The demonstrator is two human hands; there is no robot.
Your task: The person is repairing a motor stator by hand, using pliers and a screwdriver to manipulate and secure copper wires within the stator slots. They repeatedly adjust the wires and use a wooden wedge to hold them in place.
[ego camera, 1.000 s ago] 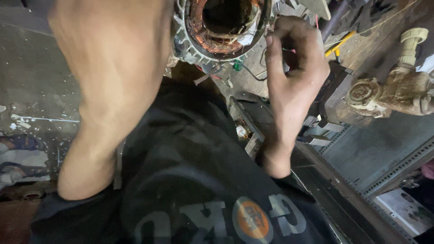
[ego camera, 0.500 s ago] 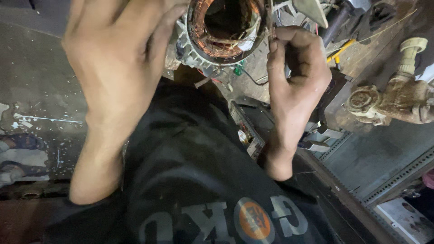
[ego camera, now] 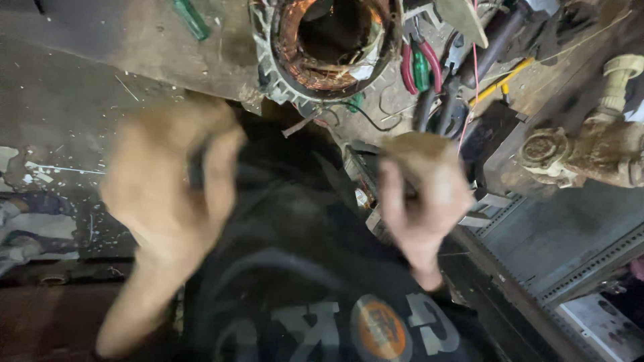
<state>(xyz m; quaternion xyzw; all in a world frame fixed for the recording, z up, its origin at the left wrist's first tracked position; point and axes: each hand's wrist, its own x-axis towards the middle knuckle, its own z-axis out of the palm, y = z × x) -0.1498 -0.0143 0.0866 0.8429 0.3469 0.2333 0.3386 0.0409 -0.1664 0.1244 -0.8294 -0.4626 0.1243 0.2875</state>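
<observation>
Here both blurred hands (ego camera: 295,201) hover curled, grip unclear, below a cluttered workbench (ego camera: 154,53) bearing a motor stator (ego camera: 329,47).

Between both hands is open room up to the motor stator (ego camera: 329,47). To its right, red-handled pliers (ego camera: 419,67) and a rusty valve (ego camera: 583,151) crowd the tabletop (ego camera: 154,60).

No packages, signs, screens in view. Only label-like thing: round orange emblem (ego camera: 382,328) on black shirt (ego camera: 295,268), beside pale printed letters.
</observation>
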